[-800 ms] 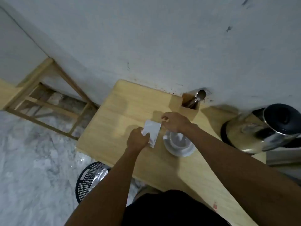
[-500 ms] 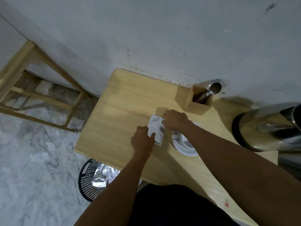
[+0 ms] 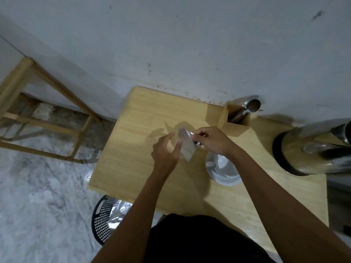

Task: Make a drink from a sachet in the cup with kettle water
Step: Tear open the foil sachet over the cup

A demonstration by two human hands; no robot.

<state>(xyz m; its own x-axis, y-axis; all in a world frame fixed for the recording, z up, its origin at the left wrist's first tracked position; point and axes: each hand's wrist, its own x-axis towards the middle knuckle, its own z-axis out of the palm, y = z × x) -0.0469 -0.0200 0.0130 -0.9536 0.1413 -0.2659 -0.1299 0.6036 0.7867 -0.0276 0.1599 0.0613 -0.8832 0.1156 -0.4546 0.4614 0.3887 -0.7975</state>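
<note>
A small white sachet (image 3: pixel 185 147) is held above the wooden table (image 3: pixel 136 149), just left of the cup. My left hand (image 3: pixel 166 151) pinches its lower left side. My right hand (image 3: pixel 210 140) grips its upper right corner, which looks pulled away from the pack. The white cup (image 3: pixel 222 163) stands on a white saucer (image 3: pixel 225 179), partly hidden under my right wrist. A steel kettle (image 3: pixel 313 149) sits at the table's right side.
A wooden holder (image 3: pixel 236 121) with metal spoons (image 3: pixel 251 106) stands against the wall behind my hands. A black mesh bin (image 3: pixel 103 221) with foil wrappers sits on the floor below the table's front edge. A wooden frame (image 3: pixel 45 120) stands to the left.
My hands have tilted the sachet and drawn apart at its top; my right hand has pulled the upper corner to the right. The camera has shifted slightly.
</note>
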